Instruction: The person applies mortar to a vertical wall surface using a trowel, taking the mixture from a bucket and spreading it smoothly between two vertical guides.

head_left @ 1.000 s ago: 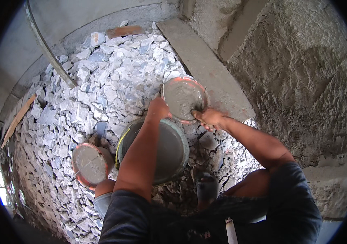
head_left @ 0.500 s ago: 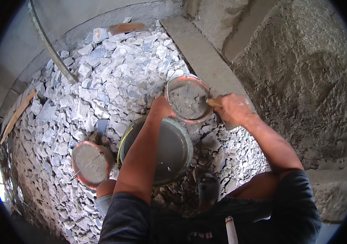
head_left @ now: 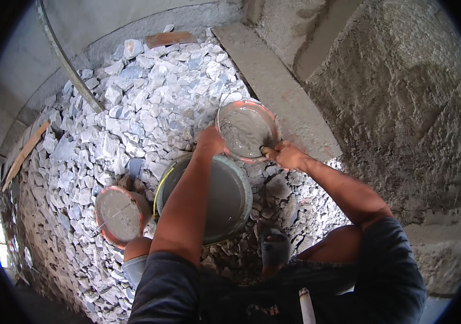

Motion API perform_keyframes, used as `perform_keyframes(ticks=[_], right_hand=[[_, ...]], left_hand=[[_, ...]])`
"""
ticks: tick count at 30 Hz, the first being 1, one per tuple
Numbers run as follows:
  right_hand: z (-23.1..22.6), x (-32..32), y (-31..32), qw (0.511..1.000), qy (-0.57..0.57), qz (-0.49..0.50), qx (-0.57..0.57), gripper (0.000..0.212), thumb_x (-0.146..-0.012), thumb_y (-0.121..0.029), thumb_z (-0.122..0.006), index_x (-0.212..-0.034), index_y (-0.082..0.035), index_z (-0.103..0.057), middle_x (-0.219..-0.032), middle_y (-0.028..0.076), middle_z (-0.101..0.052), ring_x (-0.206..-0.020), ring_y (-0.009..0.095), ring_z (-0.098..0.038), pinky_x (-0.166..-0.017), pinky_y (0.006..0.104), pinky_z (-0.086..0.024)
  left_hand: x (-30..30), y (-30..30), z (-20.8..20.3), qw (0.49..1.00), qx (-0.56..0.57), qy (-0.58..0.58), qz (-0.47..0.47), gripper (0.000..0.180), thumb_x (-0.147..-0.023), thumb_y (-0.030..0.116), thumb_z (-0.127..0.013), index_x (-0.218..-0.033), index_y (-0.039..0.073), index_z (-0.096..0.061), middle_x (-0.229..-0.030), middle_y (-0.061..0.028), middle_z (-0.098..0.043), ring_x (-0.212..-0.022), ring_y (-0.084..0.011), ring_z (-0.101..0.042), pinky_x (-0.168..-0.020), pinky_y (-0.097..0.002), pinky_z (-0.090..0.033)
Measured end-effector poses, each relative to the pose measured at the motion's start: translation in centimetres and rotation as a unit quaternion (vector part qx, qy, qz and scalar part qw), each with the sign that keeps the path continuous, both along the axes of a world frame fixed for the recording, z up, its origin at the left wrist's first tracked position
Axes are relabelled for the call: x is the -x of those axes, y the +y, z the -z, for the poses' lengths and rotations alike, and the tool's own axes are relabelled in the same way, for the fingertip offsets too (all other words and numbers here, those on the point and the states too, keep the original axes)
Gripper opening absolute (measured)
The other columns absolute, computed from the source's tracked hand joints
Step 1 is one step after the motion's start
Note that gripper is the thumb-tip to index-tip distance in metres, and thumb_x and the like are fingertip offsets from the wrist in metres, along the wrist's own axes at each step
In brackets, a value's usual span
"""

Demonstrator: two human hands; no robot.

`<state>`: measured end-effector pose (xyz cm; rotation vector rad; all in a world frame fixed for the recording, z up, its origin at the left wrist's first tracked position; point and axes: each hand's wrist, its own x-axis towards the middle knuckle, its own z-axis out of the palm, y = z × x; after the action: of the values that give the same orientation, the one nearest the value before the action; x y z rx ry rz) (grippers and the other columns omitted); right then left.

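Observation:
An orange-rimmed bucket (head_left: 264,111) full of wet grey mortar (head_left: 241,132) stands on broken stone in front of me. My left hand (head_left: 210,141) is closed on its near left rim. My right hand (head_left: 290,156) grips the wooden handle of a trowel (head_left: 269,153) at the bucket's near right edge; the trowel's blade is hidden in the mortar. Below my left forearm sits a wide dark tub (head_left: 249,197) with smooth grey slurry in it. A yellow handle (head_left: 161,190) runs along the tub's left side.
A second orange-rimmed bucket (head_left: 100,216) of mortar, its wire handle across the top, stands left. A mortar-smeared board (head_left: 279,86) lies along the rough wet mortar surface (head_left: 392,119). Loose stones (head_left: 149,97) spread widely. A curved bar (head_left: 66,62) leans far left. My sandalled foot (head_left: 275,245) is near.
My right hand has moved left and toward me with the trowel, from the bucket's right side to its near right edge. The bucket has shifted slightly left, my left hand still on its rim.

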<state>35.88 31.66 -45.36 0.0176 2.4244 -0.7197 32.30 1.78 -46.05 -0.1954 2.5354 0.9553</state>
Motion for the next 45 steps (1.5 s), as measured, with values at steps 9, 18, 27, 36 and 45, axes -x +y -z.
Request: perform_keyframes(ticks=[9,18,27,36,45], right_hand=[[-6.9,-0.7,0.2,0.996,0.047,0.056,0.049,0.050,-0.098,-0.044,-0.072,-0.101,0.006,-0.073,-0.080,0.017,-0.072,-0.073,0.027,-0.071,-0.071,0.0422,-0.057],[-11.8,-0.9,-1.4,0.947,0.269,-0.103,-0.145,0.028,-0.098,-0.029,-0.068,-0.111,-0.004,-0.072,-0.096,0.027,-0.073,-0.088,0.046,-0.071,-0.079,0.0531,-0.056],[-3.9,-0.3,-1.3,0.960,0.160,-0.210,-0.096,0.038,-0.099,-0.036,-0.062,-0.124,-0.009,-0.070,-0.105,0.022,-0.075,-0.102,0.042,-0.072,-0.090,0.0512,-0.058],[-5.3,-1.5,0.3,0.974,-0.112,0.103,0.169,0.034,-0.102,-0.032,-0.070,-0.110,0.000,-0.072,-0.068,-0.001,-0.060,-0.047,0.007,-0.050,-0.040,0.0273,-0.039],[-9.3,-2.2,0.1,0.978,0.182,-0.104,-0.016,0.025,-0.096,-0.020,-0.074,-0.110,0.001,-0.072,-0.084,0.019,-0.073,-0.074,0.031,-0.068,-0.071,0.0417,-0.053]], left_hand=[[-1.5,0.2,-1.6,0.998,-0.039,0.047,0.031,0.028,-0.090,0.013,-0.064,-0.110,-0.006,-0.071,-0.094,-0.0263,-0.076,-0.096,-0.0385,-0.076,-0.088,-0.0432,-0.060],[-1.0,-1.1,-0.5,1.000,-0.023,-0.001,-0.022,0.026,-0.087,0.009,-0.066,-0.107,-0.006,-0.073,-0.099,-0.0259,-0.076,-0.099,-0.0406,-0.075,-0.089,-0.0444,-0.059],[-0.3,-1.0,1.0,0.999,0.033,0.014,0.002,0.029,-0.086,0.014,-0.069,-0.107,-0.006,-0.072,-0.108,-0.0294,-0.074,-0.105,-0.0423,-0.073,-0.091,-0.0452,-0.059],[-0.2,-0.8,0.6,0.999,0.026,0.022,-0.003,0.028,-0.086,0.013,-0.068,-0.105,-0.006,-0.073,-0.108,-0.0307,-0.073,-0.108,-0.0438,-0.071,-0.093,-0.0457,-0.057],[0.2,-2.0,3.7,0.990,0.096,0.068,0.072,0.029,-0.085,0.012,-0.067,-0.105,-0.009,-0.072,-0.108,-0.0304,-0.073,-0.108,-0.0421,-0.071,-0.095,-0.0447,-0.057]])
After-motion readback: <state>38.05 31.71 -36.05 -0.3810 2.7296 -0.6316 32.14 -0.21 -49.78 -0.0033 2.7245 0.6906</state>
